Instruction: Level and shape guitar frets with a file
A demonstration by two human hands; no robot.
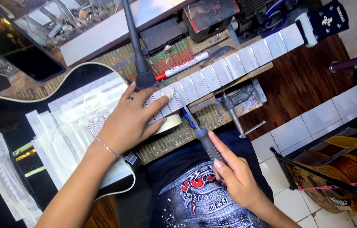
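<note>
Single head view, looking steeply down, close over workbench (212,122) and own lap; no second view

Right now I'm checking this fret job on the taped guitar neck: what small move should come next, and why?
Probably slide the file a little further up the neck. The left hand steadies the taped fretboard near the body, and the right hand holds the file's handle with its tip at the neck's near edge.

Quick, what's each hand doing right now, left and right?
Left hand: open, pressed flat on the taped guitar neck.
Right hand: closed around the grey handle of a file.
</note>
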